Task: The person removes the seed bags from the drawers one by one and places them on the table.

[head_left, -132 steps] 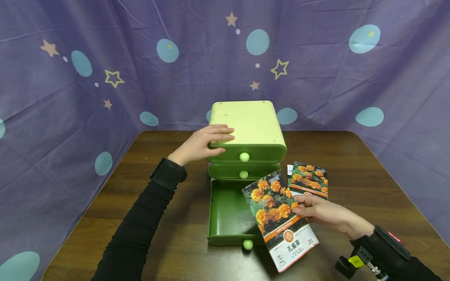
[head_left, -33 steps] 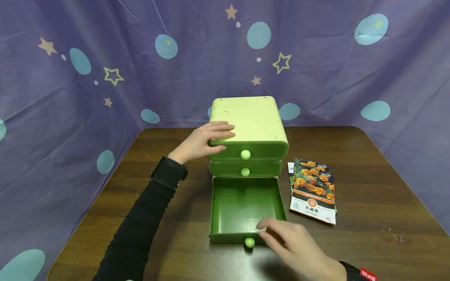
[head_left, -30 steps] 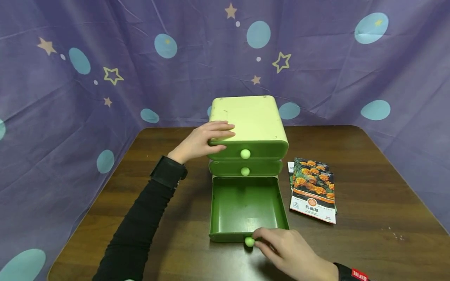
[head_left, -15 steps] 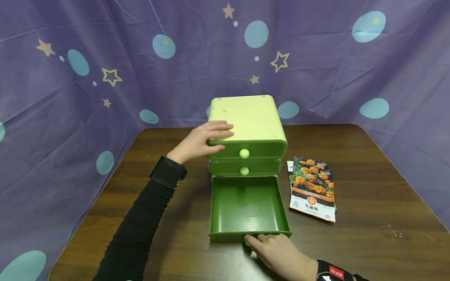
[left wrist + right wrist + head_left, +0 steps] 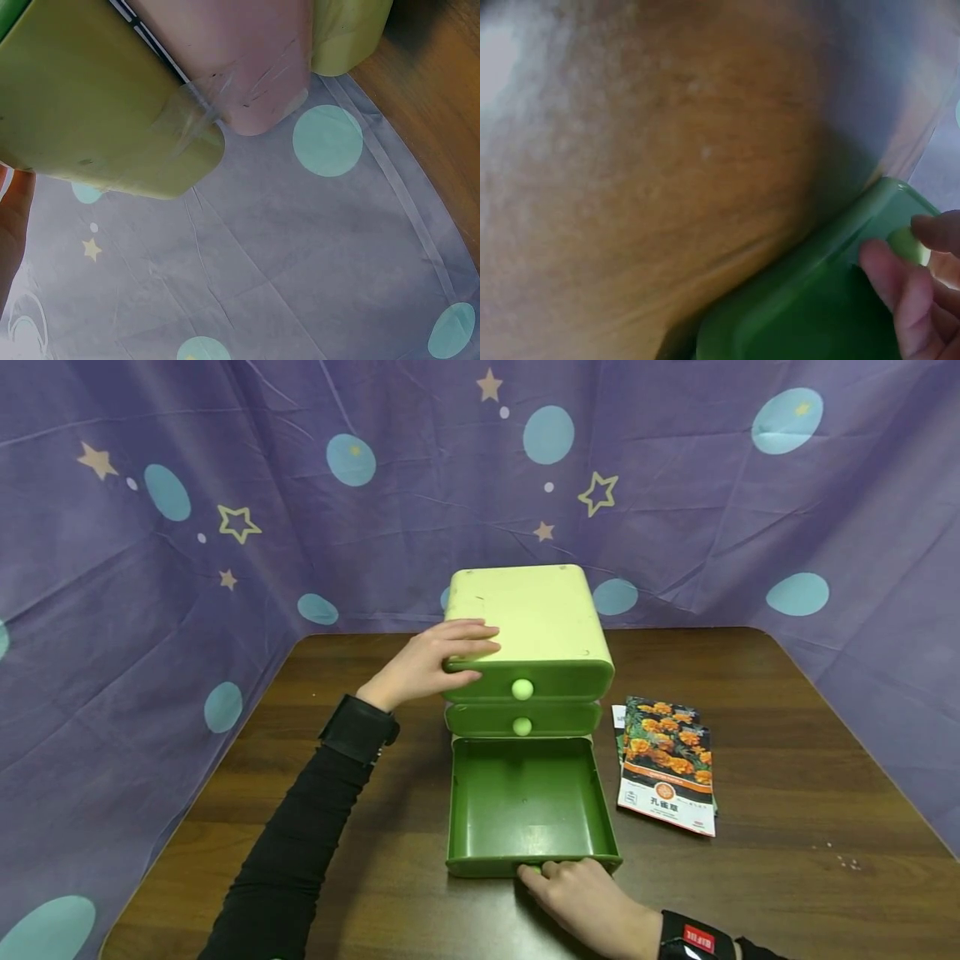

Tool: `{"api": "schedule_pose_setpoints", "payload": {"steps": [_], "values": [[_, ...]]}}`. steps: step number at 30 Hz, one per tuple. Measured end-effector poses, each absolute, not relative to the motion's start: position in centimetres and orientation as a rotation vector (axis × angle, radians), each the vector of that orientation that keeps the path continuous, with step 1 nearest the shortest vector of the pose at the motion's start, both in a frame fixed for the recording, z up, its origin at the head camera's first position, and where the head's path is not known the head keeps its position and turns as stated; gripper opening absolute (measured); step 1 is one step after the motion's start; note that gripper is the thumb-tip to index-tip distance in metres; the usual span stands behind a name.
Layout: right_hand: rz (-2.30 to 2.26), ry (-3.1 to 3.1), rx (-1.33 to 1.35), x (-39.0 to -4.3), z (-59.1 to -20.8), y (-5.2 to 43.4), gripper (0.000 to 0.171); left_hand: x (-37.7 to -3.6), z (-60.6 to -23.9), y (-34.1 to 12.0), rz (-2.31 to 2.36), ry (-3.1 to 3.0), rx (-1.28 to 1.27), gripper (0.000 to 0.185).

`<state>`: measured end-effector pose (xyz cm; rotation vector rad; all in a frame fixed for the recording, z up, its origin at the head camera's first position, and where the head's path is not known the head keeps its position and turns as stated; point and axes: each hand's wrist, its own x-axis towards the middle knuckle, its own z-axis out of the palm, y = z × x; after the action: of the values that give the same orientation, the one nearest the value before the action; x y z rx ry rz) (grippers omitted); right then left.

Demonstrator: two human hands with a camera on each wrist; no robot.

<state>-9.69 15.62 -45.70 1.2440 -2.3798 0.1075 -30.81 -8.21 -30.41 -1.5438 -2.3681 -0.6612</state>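
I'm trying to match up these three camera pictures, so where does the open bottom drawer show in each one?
Head: the open bottom drawer lies bottom centre, right hand at its front.
Left wrist: not in it; only the cabinet's pale top.
Right wrist: its green front, lower right.
Shared landmark: the purple cloth with blue dots.

The right hand (image 5: 592,902) covers the pale green round knob of the open dark green plastic bottom drawer (image 5: 525,802). Its wrist view is badly blurred; the fingers (image 5: 900,292) are cut off at the edge.
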Motion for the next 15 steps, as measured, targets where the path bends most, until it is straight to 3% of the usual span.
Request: {"api": "schedule_pose_setpoints", "payload": {"steps": [15], "values": [[0.130, -2.346, 1.177, -12.0, -43.9, 15.5, 0.037, -30.7, -30.5, -8.3, -0.678, -2.332, -1.559, 0.042]]}}
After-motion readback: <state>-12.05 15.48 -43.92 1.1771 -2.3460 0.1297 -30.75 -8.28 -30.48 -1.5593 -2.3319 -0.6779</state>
